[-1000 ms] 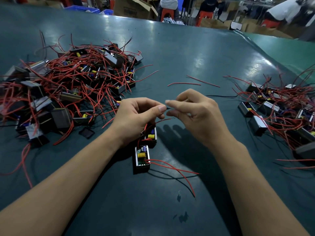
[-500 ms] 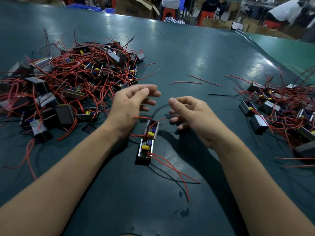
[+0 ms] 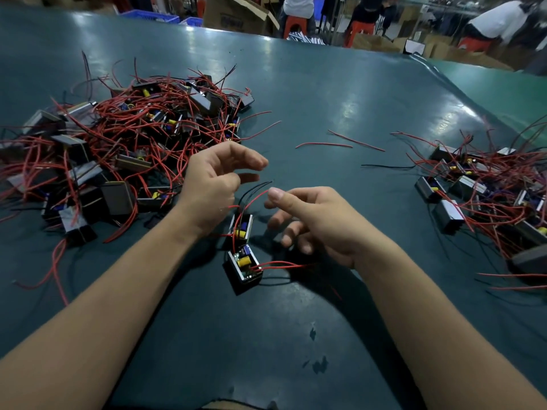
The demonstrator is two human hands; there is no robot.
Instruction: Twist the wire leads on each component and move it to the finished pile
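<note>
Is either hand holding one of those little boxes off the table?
No, both components lie on the table between the hands.

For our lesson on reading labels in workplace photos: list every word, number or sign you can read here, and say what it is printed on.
None can be read.
Brown cardboard box at the far table edge: dark print on its side, too blurred to read.
Small green circuit boards in the open black component cases: any markings too small to read.

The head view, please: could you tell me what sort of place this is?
Probably an electronics assembly workshop: a large pile of boxed modules with red wire leads, a smaller pile, a long green worktable, and cardboard boxes behind.
</note>
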